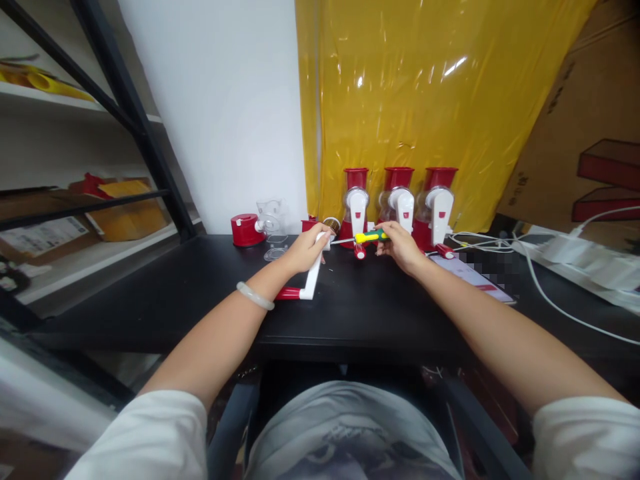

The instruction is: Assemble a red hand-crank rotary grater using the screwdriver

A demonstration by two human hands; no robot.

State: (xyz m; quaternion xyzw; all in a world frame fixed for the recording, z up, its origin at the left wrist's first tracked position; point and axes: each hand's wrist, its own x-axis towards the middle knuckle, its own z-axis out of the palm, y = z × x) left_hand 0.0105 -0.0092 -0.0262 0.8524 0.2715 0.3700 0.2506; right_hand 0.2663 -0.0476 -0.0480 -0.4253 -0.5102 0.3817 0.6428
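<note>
My left hand (311, 248) is closed around the upper end of a white crank handle (313, 277), whose red grip (289, 293) points left just above the table. A screwdriver (371, 236) with a green and yellow handle is held in my right hand (400, 247). Its shaft runs left to the white end of the crank, where the tip meets it or comes very close. Behind my hands stand three red and white rotary graters (357, 207), upright in a row. A metal grater drum (331, 225) shows partly behind my left hand.
To the left are a red grater base (247, 230) and clear plastic parts (273, 220). A phone or tablet (473, 277), white cables (540, 280) and a power strip (575, 253) lie at the right. A black shelf frame (130, 120) bounds the black table (200, 293) on the left.
</note>
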